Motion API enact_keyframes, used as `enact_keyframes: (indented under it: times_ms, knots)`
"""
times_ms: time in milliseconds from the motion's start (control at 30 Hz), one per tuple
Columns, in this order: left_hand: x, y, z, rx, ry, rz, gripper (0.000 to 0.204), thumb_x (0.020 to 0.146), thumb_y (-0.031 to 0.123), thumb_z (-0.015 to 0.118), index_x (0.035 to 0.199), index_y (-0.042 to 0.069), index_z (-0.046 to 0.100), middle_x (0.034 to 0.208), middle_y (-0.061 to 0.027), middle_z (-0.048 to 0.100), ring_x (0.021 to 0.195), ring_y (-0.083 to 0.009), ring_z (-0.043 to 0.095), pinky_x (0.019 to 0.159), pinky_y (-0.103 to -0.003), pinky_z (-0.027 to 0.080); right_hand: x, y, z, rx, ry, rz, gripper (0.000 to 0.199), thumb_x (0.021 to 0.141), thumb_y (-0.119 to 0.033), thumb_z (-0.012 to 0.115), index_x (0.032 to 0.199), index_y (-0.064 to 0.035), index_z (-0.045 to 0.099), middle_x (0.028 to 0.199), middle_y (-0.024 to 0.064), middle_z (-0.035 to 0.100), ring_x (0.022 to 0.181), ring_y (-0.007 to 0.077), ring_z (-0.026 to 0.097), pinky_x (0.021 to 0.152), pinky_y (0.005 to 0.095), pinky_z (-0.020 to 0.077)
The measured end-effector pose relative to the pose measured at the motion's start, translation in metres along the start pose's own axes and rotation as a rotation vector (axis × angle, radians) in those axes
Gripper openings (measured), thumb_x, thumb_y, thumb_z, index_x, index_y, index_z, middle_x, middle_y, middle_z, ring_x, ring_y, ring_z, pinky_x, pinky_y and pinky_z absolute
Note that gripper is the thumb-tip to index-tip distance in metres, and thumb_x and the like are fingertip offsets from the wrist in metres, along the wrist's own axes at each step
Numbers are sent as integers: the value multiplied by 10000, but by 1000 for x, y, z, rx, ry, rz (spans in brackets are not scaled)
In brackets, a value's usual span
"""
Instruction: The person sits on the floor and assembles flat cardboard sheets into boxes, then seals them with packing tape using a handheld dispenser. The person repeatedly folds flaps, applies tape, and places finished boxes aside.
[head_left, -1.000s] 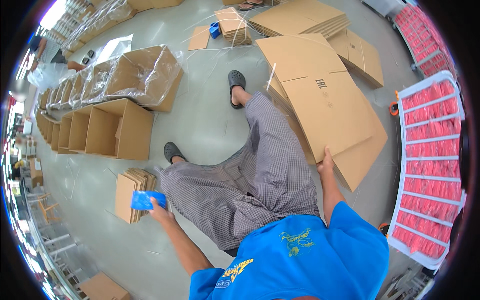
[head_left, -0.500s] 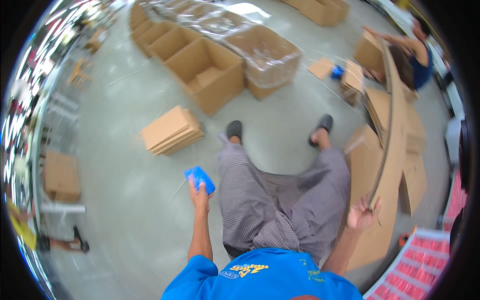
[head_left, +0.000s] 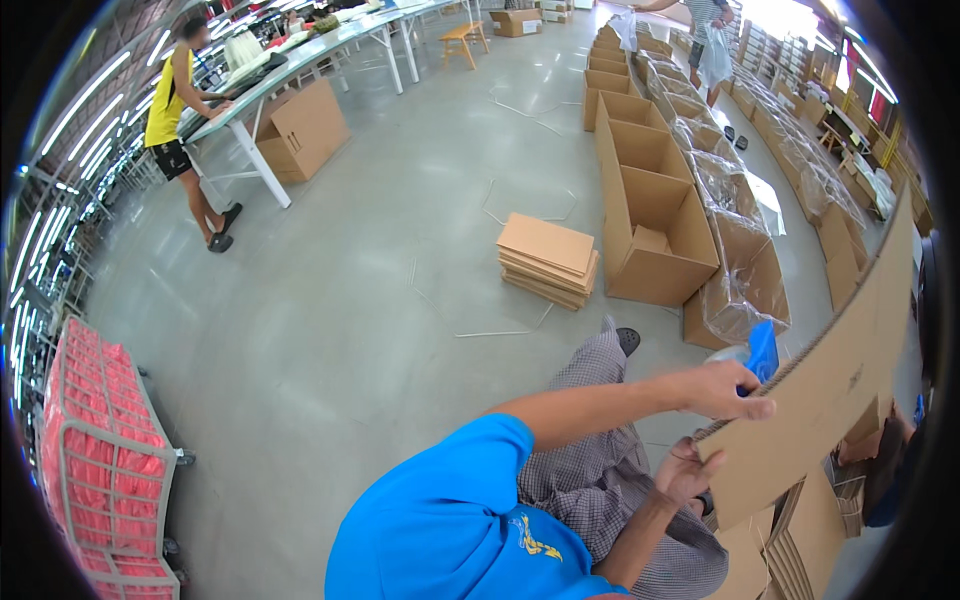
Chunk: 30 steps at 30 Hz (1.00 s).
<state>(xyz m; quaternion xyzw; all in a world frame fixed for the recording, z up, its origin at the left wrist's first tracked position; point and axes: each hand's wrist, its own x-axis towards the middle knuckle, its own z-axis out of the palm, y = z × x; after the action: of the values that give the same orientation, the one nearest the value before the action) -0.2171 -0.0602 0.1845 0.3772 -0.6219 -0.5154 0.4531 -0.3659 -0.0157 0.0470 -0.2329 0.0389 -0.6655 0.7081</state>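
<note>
My left hand (head_left: 722, 388) grips a blue tape dispenser (head_left: 762, 352) and presses against the near edge of a large flat cardboard sheet (head_left: 835, 385), which stands tilted up at the right. Just below it, my right hand (head_left: 684, 472) holds that sheet's lower corner from underneath. Under both arms are my legs in grey checked trousers (head_left: 590, 470), with one dark shoe (head_left: 628, 340) on the floor. More flattened cardboard (head_left: 790, 545) lies beneath the raised sheet.
A stack of flat cartons (head_left: 548, 258) lies on the concrete floor ahead. A row of open boxes (head_left: 655, 225), some lined with clear plastic (head_left: 745, 285), runs along the right. A pink-filled wire cart (head_left: 95, 450) stands left. A person in yellow (head_left: 175, 100) works at a long table (head_left: 300, 50).
My view has swung around to face the hall. The cardboard sheet has been lifted up off the pile, and my left hand with the dispenser has come over to its edge.
</note>
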Motion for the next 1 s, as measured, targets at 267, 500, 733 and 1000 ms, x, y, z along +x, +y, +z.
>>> enact_keyframes:
  times_ms: [267,500,733,1000]
  knots:
    - [55,-103,35,621,13,-4,265,613,194,627,794,11,691,767,-228,661,751,-385,656,636,-468,504,-21,21,-36,38,21,635,441,1017,-423,467,982,-30,665,840,121,685,637,166,590,587,280,510]
    - [-4,-214,49,664,-201,-243,328,628,371,704,684,48,691,652,-176,635,646,-358,644,576,-476,485,25,-78,-135,-1227,811,50,588,992,-542,424,1183,-1,556,1194,179,573,1048,258,585,848,393,501]
    - [-24,-216,73,609,-247,-142,698,671,703,682,680,8,619,622,-157,569,640,-335,587,584,-464,425,88,-79,-184,-1189,731,81,893,951,-657,391,1498,25,207,1519,203,294,1379,331,329,1119,444,304]
    - [-12,-219,31,565,-164,-410,568,739,439,693,1153,49,692,846,-171,639,863,-335,635,760,-434,497,87,-91,-195,-1673,594,-137,709,1001,-347,424,1492,81,146,1543,274,211,1424,381,254,1176,412,194]
